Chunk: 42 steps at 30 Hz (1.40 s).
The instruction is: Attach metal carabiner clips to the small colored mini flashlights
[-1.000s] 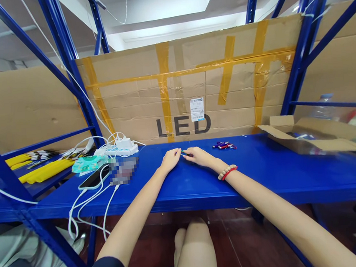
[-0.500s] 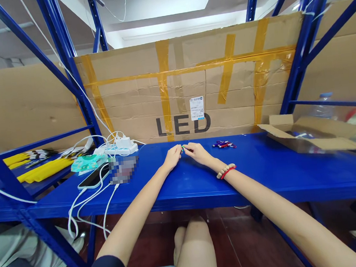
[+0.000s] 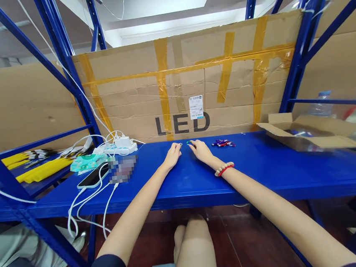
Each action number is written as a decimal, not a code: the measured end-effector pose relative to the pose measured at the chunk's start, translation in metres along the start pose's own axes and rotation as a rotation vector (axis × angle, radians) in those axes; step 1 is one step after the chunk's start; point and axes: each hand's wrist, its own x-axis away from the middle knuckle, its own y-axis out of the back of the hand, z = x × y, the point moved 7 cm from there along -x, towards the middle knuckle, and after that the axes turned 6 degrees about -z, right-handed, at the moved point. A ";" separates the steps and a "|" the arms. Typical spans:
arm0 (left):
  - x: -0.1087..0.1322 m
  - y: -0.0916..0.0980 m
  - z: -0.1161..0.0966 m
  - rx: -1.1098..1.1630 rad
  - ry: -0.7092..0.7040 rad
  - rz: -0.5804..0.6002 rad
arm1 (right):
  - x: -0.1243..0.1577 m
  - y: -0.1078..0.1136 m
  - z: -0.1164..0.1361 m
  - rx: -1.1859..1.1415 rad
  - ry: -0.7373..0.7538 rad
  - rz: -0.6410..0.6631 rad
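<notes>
My left hand (image 3: 173,155) is closed above the blue table, near its back edge. A small silvery piece (image 3: 180,144) sticks out from its fingertips; its kind is too small to make out. A short gap to the right, my right hand (image 3: 201,151) pinches a small green piece (image 3: 188,142), mostly hidden by the fingers. A beaded bracelet and a red cord circle the right wrist. Beyond that hand lies a little pile of red and purple pieces (image 3: 223,143) with silvery parts.
On the left are a phone (image 3: 93,176), white cables, a power strip (image 3: 121,146) and a green-white packet (image 3: 88,162). An open cardboard box (image 3: 310,133) stands at the right. Taped cardboard (image 3: 125,105) walls the back, between blue posts.
My hands have moved apart from where they met at the fingertips. The green piece has gone right with my right hand, and a silvery piece now shows at my left fingertips.
</notes>
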 end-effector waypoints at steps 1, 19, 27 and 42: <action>-0.001 0.003 0.001 -0.020 0.000 -0.023 | 0.000 -0.002 -0.007 0.048 -0.044 0.032; 0.010 0.000 -0.024 -0.263 -0.187 0.024 | 0.000 -0.005 -0.003 -0.763 -0.286 -0.017; 0.010 -0.004 -0.028 -0.275 -0.216 0.024 | 0.001 0.000 -0.001 -0.802 -0.279 -0.073; 0.010 0.006 -0.036 -0.189 -0.333 0.015 | 0.002 0.014 -0.010 -0.121 -0.093 0.018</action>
